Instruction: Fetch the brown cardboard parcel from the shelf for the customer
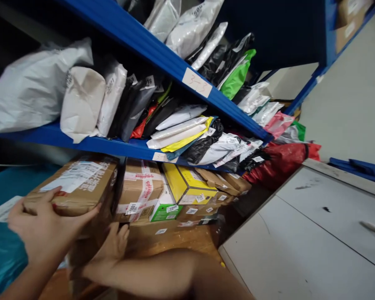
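Cardboard box (76,183): left hand (45,227) grip spread over front; right hand (112,248) beneath

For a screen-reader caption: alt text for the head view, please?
Left hand grips a taped cardboard box on the bottom shelf; right hand reaches beneath it. Blue shelves above hold plastic mailer bags.
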A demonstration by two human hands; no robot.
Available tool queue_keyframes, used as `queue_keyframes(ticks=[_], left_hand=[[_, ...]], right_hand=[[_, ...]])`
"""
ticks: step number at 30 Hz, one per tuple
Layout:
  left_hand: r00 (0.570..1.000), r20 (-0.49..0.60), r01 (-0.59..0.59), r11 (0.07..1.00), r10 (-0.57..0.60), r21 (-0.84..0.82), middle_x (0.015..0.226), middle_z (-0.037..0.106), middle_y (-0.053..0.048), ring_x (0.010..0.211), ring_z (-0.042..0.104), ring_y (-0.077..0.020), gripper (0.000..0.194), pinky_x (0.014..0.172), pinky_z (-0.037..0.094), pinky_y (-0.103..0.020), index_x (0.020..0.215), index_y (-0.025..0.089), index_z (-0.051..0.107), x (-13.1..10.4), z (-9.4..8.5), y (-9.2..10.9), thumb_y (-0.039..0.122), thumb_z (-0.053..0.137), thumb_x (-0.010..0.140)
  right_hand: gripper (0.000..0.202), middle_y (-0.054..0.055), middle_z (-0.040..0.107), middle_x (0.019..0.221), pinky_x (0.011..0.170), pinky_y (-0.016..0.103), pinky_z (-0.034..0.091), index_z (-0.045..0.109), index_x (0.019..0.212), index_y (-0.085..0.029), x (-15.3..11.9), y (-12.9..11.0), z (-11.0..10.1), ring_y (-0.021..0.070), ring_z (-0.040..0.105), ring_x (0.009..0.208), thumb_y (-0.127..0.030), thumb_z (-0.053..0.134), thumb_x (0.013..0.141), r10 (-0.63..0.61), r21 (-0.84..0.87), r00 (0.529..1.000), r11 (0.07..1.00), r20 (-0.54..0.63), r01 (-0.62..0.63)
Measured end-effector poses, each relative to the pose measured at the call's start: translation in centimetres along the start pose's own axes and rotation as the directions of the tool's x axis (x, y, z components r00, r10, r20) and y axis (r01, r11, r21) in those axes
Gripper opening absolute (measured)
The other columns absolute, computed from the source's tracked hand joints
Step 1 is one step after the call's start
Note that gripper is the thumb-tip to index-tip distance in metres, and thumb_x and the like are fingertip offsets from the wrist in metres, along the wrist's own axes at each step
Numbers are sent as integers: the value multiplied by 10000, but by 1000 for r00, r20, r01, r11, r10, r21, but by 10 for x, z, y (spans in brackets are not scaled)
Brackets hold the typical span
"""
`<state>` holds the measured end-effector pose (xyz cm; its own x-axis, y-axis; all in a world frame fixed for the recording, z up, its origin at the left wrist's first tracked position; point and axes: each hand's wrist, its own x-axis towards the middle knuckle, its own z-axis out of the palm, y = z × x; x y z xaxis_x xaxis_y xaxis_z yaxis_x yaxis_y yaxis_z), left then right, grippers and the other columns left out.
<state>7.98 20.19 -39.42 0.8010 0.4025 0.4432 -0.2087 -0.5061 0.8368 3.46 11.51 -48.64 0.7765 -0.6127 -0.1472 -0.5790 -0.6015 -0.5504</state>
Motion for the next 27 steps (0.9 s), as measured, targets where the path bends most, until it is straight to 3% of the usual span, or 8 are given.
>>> queue_keyframes(ticks=[2,5,8,10,14,20,24,27], left_hand=[[999,-35,-1,1000,1,5,1376,395,-318,1321,361,-508,1181,1113,303,-572,1301,21,559,1,3,-7,847,546,456],[992,-98,-83,996,85,25,1374,384,-279,1334,357,-451,1008,1123,306,-536,1281,54,561,-10,13,-22,741,642,549],[979,-85,-179,982,185,66,1412,301,-278,1345,324,-477,901,1115,309,-565,1259,67,558,-33,28,-33,586,765,552],[973,-78,-211,973,219,96,1450,223,-266,1343,308,-503,860,1093,330,-598,1247,101,558,-48,36,-35,493,817,527],[971,-101,-203,973,215,113,1467,207,-231,1333,327,-494,827,1075,350,-626,1236,146,549,-62,43,-30,394,844,504],[982,-68,-168,979,177,120,1441,222,-238,1327,326,-495,879,1036,373,-660,1261,156,512,-56,41,-22,381,845,479],[963,-5,-265,950,270,165,1448,179,-240,1343,292,-497,933,1029,390,-647,1257,165,509,-51,40,-36,504,879,471],[910,134,-407,907,392,110,1445,225,-229,1349,321,-429,967,1047,424,-582,1387,175,392,-43,28,-66,539,824,602]], right_hand=[[962,76,507,1185,958,457,426,523,1061,-235,-15,-1,-42,346,481,1129,-235,960,204,-63,32,992,998,108,60],[910,25,462,1099,877,387,429,450,931,-246,-28,20,-88,291,468,1049,-235,953,173,-203,27,961,979,190,202],[840,1,438,1037,868,320,386,396,844,-243,-28,63,-107,255,468,1019,-88,899,190,-259,56,908,965,329,255],[706,-1,400,936,862,316,362,347,777,-235,-23,96,-109,243,475,948,-67,840,301,-152,6,923,987,353,161],[646,14,415,958,872,303,364,365,838,-237,-6,152,-100,249,467,965,-148,797,367,-257,161,918,963,303,216],[571,19,446,985,860,290,390,417,893,-238,30,186,-84,236,484,966,-173,732,422,-374,288,876,913,303,291],[638,9,478,993,740,280,394,416,993,-263,54,194,-86,236,494,942,-305,741,446,-433,460,771,864,467,207],[706,13,487,1005,782,300,394,397,1043,-264,67,199,-89,241,492,957,-384,751,444,-502,565,681,810,533,156]])
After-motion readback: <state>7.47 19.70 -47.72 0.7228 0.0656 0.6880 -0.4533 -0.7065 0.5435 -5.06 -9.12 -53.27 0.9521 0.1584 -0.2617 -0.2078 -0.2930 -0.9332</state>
